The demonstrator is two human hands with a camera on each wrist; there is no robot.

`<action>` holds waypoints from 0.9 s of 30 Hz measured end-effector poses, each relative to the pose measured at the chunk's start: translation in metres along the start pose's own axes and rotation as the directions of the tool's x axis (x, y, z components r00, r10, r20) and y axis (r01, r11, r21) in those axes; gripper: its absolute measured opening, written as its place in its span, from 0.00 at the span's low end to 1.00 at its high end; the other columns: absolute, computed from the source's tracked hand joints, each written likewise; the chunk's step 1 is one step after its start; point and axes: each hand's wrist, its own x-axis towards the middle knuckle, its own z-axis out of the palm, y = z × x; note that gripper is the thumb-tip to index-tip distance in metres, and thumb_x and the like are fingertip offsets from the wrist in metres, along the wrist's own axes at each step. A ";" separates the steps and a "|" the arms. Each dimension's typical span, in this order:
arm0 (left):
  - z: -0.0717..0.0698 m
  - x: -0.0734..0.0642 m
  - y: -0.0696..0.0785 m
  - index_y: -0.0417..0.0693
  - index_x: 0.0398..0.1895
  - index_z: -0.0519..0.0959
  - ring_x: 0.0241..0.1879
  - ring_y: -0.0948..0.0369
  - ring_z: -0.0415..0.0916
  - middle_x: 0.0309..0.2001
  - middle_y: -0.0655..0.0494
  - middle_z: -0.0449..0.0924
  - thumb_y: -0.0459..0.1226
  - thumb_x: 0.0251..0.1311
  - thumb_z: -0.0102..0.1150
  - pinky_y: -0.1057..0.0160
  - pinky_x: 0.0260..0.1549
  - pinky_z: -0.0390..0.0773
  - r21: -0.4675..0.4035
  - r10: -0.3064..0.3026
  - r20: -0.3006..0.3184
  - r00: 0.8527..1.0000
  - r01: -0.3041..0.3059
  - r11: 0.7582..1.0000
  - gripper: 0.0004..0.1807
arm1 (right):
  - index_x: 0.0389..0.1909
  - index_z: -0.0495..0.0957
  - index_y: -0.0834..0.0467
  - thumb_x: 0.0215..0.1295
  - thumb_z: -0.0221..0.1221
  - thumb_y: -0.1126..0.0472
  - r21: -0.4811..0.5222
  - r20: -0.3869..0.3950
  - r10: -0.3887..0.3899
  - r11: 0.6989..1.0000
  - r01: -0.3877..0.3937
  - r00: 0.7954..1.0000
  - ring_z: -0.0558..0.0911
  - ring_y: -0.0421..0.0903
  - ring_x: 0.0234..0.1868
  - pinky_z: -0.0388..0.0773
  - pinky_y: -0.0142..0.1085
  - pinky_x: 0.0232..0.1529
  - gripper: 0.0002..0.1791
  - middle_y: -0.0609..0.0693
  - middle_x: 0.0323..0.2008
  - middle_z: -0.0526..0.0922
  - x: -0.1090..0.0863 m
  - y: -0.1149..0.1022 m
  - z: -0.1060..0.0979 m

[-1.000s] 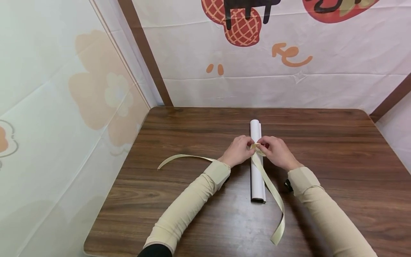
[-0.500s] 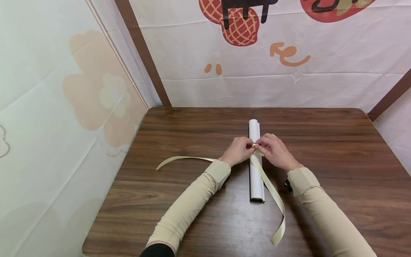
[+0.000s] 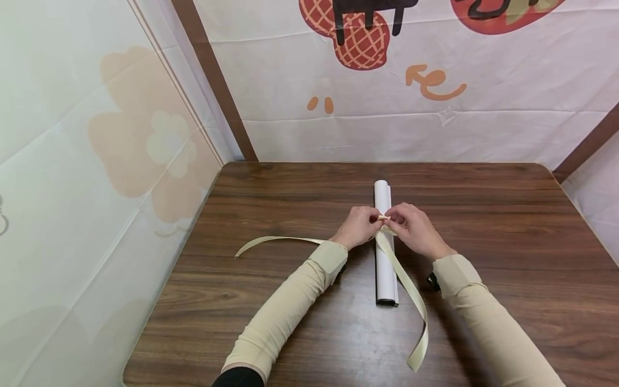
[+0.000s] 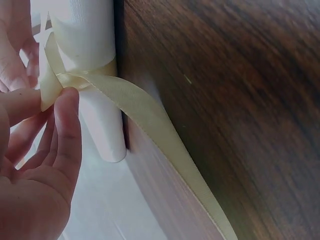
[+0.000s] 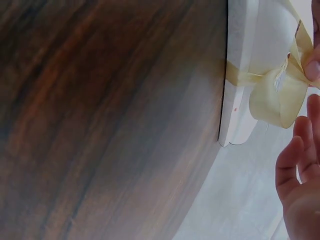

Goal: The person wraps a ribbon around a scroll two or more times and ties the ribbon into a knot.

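Observation:
A white roll [image 3: 385,277], like rolled-up paper, lies lengthwise on the table with a pale yellow ribbon [image 3: 418,309] tied round its middle. My left hand [image 3: 357,228] pinches the ribbon over the roll between thumb and finger, as the left wrist view shows. From the other side my right hand [image 3: 417,231] pinches the ribbon close to the left fingertips; its other fingers [image 5: 290,162] are bent. A ribbon loop [image 5: 275,102] stands out on the right side of the roll. One tail runs out leftward past my left wrist, the other hangs toward me.
The dark wood-grain table [image 3: 508,226] has rounded corners. Behind it hangs a white printed cloth [image 3: 271,134], and another with a flower print [image 3: 169,142] stands along the left side. Both forearms wear beige sleeves [image 3: 280,317].
Both hands stay over the roll's middle. The fingertips have shifted slightly and the ribbon between them now forms a small, narrow piece. The camera view has moved slightly.

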 end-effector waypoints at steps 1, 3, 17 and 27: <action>0.000 0.000 0.000 0.46 0.32 0.85 0.27 0.67 0.71 0.28 0.57 0.82 0.36 0.62 0.58 0.76 0.26 0.66 -0.003 -0.002 0.000 1.000 0.002 1.000 0.06 | 0.35 0.81 0.59 0.59 0.65 0.66 -0.005 -0.008 0.005 1.000 -0.005 1.000 0.76 0.44 0.31 0.74 0.36 0.33 0.04 0.50 0.29 0.79 -0.001 0.000 0.000; 0.000 0.001 0.001 0.47 0.34 0.85 0.28 0.67 0.72 0.29 0.57 0.83 0.36 0.62 0.58 0.76 0.27 0.67 -0.018 -0.007 0.000 1.000 0.007 1.000 0.06 | 0.33 0.80 0.58 0.59 0.64 0.65 -0.015 -0.019 0.025 1.000 -0.025 1.000 0.74 0.42 0.29 0.71 0.34 0.31 0.03 0.48 0.27 0.78 -0.003 0.000 -0.001; 0.002 0.003 0.000 0.49 0.31 0.82 0.27 0.67 0.71 0.26 0.60 0.80 0.36 0.62 0.58 0.75 0.27 0.67 -0.041 -0.057 -0.009 0.998 0.056 0.998 0.05 | 0.30 0.80 0.52 0.60 0.64 0.54 -0.080 0.226 0.197 0.980 -0.183 0.954 0.71 0.37 0.20 0.68 0.31 0.25 0.07 0.42 0.20 0.77 -0.014 -0.018 -0.006; 0.000 0.002 -0.003 0.48 0.33 0.83 0.30 0.66 0.75 0.30 0.58 0.83 0.37 0.62 0.58 0.74 0.30 0.71 -0.075 -0.070 -0.012 0.997 0.069 0.995 0.05 | 0.25 0.77 0.53 0.60 0.64 0.58 -0.109 0.258 0.184 0.981 -0.160 0.949 0.69 0.37 0.21 0.66 0.31 0.24 0.07 0.42 0.19 0.75 -0.017 -0.017 0.003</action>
